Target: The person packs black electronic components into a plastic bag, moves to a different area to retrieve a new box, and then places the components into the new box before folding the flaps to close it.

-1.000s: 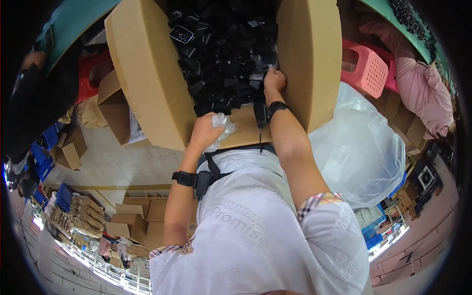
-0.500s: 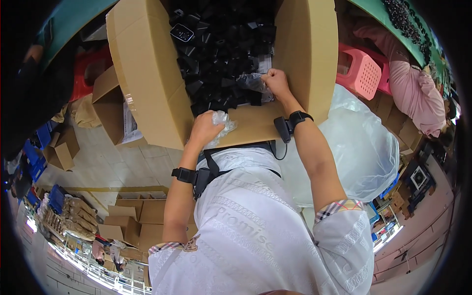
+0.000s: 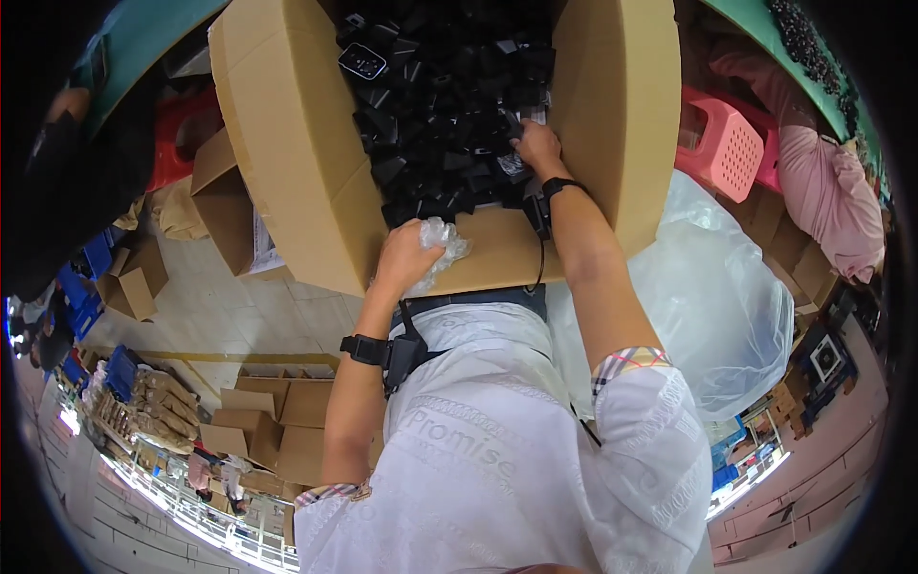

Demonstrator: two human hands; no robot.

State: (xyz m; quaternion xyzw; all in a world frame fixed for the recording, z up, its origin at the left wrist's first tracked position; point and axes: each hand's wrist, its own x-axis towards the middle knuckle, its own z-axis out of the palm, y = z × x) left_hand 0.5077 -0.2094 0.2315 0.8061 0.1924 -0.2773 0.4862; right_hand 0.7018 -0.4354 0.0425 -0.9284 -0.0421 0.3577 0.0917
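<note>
A large open cardboard box [image 3: 622,124] stands in front of me, filled with a jumble of small black plastic parts [image 3: 440,115]. My left hand [image 3: 406,256] is closed around a crumpled clear plastic bag [image 3: 445,251] at the box's near edge. Inside the box, on the right, my right hand [image 3: 538,148] is closed with a dark piece [image 3: 513,122] at its fingertips, apparently one of the black parts. Some clear plastic [image 3: 512,165] lies just below that hand. Toward the far left of the heap, one part with a pale-outlined face [image 3: 363,61] stands out.
A big translucent plastic bag [image 3: 698,297] bulges at my right, below a pink stool [image 3: 732,148]. To my left are a smaller cardboard box [image 3: 225,201] and a red stool [image 3: 182,143]. A person in pink [image 3: 832,206] sits at the far right.
My right hand has let go of the clear plastic it was holding and now has a dark piece at its fingertips. The left hand keeps its crumpled bag.
</note>
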